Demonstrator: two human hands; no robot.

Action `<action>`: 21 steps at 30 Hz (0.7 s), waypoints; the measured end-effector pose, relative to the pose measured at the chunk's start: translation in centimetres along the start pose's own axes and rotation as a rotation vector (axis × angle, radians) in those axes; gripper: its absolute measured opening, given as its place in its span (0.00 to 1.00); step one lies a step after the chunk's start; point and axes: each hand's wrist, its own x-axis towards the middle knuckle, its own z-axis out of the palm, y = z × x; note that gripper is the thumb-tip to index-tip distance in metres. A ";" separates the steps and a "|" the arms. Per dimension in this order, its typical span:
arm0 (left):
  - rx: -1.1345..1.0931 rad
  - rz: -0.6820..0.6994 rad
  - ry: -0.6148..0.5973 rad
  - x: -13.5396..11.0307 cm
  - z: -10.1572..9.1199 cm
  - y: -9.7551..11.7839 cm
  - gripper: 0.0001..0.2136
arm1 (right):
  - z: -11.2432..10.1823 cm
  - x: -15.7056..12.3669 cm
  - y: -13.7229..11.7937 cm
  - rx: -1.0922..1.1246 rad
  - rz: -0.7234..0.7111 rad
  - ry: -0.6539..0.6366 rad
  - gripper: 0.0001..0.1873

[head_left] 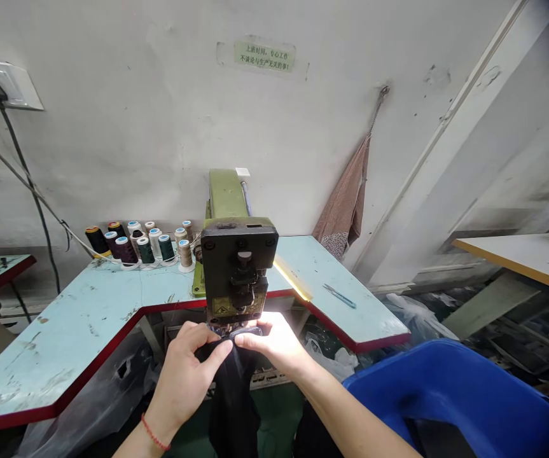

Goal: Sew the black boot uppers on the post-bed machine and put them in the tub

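Note:
A green sewing machine (229, 194) with a black head (240, 264) stands in front of me, its lamp lighting the work. Black cloth (233, 407) hangs down from beneath the needle area, its upper edge at the machine. My left hand (191, 366) pinches that cloth on the left side, thumb pointing toward the needle area. On the other side my right hand (278, 345) grips the cloth's edge between thumb and fingers, close under the head. The two thumbs nearly meet. The exact spot under the needle is hidden by the head and my fingers.
Several thread spools (145, 249) stand at the back left of the pale blue table (83, 318). Thread snips (340, 296) lie on its right part. A blue bin (427, 369) sits at lower right. A brown cloth (348, 191) hangs on the wall.

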 end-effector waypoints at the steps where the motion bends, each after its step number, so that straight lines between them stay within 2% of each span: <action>1: -0.018 -0.006 0.017 -0.1 0.2 -0.1 0.13 | 0.0 0.0 -0.2 -0.005 -0.003 -0.002 0.13; 7: -0.109 -0.031 0.063 -0.4 0.0 -0.5 0.13 | 0.2 0.0 -0.7 0.007 -0.017 -0.026 0.15; 12: -0.142 -0.077 0.046 -0.5 -0.6 -0.8 0.14 | -0.1 -0.5 -0.4 0.139 0.064 -0.001 0.16; 16: -0.195 -0.156 0.023 -0.7 -1.4 -1.2 0.15 | 0.4 -1.1 0.0 0.187 0.075 0.070 0.14; 21: -0.268 -0.212 0.025 -1.2 -2.1 -2.0 0.16 | 2.3 -1.7 0.0 0.178 0.091 0.191 0.12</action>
